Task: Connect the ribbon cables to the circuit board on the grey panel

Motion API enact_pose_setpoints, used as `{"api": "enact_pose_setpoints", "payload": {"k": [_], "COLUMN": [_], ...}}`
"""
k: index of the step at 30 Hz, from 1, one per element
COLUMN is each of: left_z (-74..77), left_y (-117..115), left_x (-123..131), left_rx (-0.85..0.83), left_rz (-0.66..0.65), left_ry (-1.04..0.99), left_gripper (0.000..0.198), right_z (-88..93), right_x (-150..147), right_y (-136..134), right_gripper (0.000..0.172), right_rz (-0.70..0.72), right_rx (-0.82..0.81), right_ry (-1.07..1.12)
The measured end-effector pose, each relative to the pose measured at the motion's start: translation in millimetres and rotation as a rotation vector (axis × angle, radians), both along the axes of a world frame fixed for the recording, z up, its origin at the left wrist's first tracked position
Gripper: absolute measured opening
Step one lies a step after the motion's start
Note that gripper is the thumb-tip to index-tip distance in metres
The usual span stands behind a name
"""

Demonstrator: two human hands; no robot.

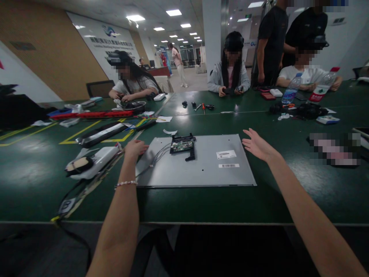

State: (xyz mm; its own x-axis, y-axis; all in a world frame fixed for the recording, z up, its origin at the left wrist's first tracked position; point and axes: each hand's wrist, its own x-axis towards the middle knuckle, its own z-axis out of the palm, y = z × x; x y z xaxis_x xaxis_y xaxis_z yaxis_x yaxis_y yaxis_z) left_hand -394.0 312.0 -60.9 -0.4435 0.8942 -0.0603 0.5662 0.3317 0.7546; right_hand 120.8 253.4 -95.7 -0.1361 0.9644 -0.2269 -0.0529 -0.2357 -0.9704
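Note:
A flat grey display panel (pixel 184 173) lies back side up on the green table before me. On its upper part sits a green circuit board (pixel 182 145) in a black bracket, with thin grey cables (pixel 158 156) running left. Two white labels are stuck on the panel's right half. My left hand (pixel 136 149) is at the panel's left edge, fingers loosely bent and apart; whether they touch it I cannot tell. Beside the right edge, my right hand (pixel 256 145) is open, palm turned inward, fingers spread, holding nothing.
Left of the panel lie a white and black device (pixel 95 162), a long black bar (pixel 100 134) and a cable. Small tools, including a red screwdriver (pixel 203 109), lie beyond it. Bottles (pixel 323 86) stand at the right. Several people sit or stand across the table (pixel 219 206).

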Motion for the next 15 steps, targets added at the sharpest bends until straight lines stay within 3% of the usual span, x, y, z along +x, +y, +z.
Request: {"api": "enact_pose_setpoints", "payload": {"k": [4, 15], "left_z": [1.0, 0.2], "left_y": [2.1, 4.6], "left_x": [2.3, 7.7], "left_rx": [-0.044, -0.037], "left_rz": [0.054, 0.026], "left_ry": [-0.092, -0.173], "left_gripper": [0.007, 0.018], "right_z": [-3.4, -3.3], "right_x": [8.5, 8.6], "right_y": [2.8, 3.9], "right_gripper": [0.083, 0.075], "right_rz": [-0.039, -0.067], "right_rx": [0.013, -0.005], "right_ry": [-0.045, -0.007]}}
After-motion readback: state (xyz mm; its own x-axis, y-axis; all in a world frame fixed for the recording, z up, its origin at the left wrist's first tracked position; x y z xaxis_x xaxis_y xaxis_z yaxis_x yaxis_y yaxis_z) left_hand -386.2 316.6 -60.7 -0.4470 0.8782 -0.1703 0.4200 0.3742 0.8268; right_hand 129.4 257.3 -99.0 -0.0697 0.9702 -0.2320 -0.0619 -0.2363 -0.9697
